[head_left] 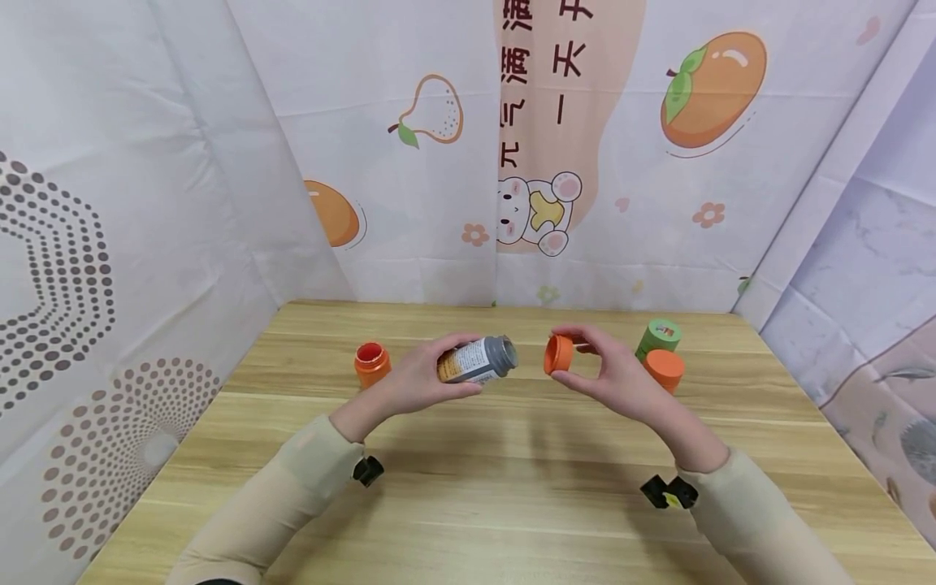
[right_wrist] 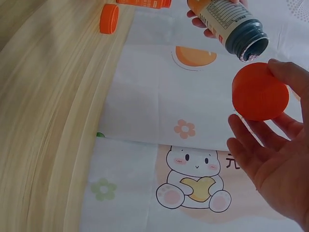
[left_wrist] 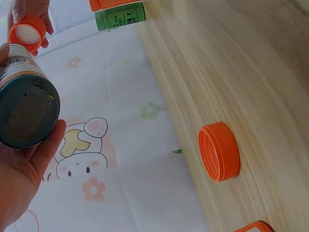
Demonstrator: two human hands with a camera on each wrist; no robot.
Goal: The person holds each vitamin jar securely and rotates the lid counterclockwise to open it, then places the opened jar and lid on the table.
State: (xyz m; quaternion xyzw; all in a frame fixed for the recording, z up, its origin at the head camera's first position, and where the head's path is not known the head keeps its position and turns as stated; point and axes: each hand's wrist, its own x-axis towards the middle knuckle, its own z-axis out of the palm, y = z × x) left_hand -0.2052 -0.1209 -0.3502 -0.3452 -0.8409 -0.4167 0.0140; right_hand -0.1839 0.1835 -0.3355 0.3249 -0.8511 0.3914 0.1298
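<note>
My left hand (head_left: 418, 378) grips a dark grey bottle (head_left: 478, 361) with a printed label. It is held above the table, tilted so its uncapped mouth points right. My right hand (head_left: 607, 374) pinches an orange cap (head_left: 561, 355) between thumb and fingers, with the hollow side turned toward the bottle. A small gap separates cap and bottle mouth. The right wrist view shows the cap's flat orange top (right_wrist: 260, 92). A second orange cap (left_wrist: 219, 152) stands on its edge on the table in the left wrist view; the left hand hides it in the head view.
An uncapped orange bottle (head_left: 372, 366) stands on the wooden table (head_left: 468, 504), left of my left hand. Behind the right wrist are a green container (head_left: 661, 335) and an orange-topped container (head_left: 665, 368). Printed curtains (head_left: 439, 203) hang along the back and sides.
</note>
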